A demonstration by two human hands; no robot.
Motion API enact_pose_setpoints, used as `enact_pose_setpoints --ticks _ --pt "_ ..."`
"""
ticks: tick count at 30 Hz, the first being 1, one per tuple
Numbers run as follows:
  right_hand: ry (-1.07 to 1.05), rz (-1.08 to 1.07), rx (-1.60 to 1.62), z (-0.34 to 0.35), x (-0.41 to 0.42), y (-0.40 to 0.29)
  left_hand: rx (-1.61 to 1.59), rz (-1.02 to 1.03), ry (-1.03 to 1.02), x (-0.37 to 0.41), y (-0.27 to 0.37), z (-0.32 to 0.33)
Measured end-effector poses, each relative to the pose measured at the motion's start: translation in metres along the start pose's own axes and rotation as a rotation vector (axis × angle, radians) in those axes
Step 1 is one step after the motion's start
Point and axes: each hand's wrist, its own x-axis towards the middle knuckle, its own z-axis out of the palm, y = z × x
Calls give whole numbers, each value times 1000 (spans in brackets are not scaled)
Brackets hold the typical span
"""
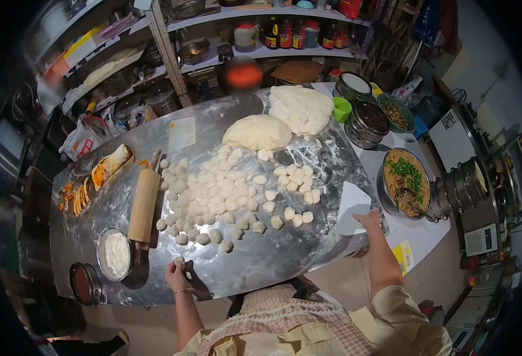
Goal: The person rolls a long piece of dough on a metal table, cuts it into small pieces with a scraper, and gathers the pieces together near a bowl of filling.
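My right hand (368,219) grips the edge of a white dough scraper (352,207) at the right end of the steel table (261,276). Near the front edge, my left hand (178,277) pinches a small pale dough piece (179,260) between its fingertips. Many small dough pieces (216,187) lie floured across the middle. A looser cluster of cut dough pieces (293,178) is nearer the scraper. Behind them rest a smooth dough mound (256,132) and a larger dough mass (300,109).
A wooden rolling pin (144,204) lies left of the pieces, beside a bowl of flour (115,253) and a round tin (84,283). A filled dough roll (112,167) and cut strips (81,197) sit far left. At right stand a bowl of filling (405,182) and stacked steamers (459,191).
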Motion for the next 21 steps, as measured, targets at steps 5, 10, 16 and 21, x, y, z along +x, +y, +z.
enact_pose_setpoints --ticks 5,10,16,21 --pt "-186 -185 519 44 46 13 -17 -47 -46 -10 -7 28" --pt "-217 -258 486 21 13 -12 119 54 -20 -14 2 60" --pt "43 -239 325 16 -39 -40 205 259 -279 20 1 159" --pt "49 -149 491 16 -37 -53 761 908 -378 38 57 310"
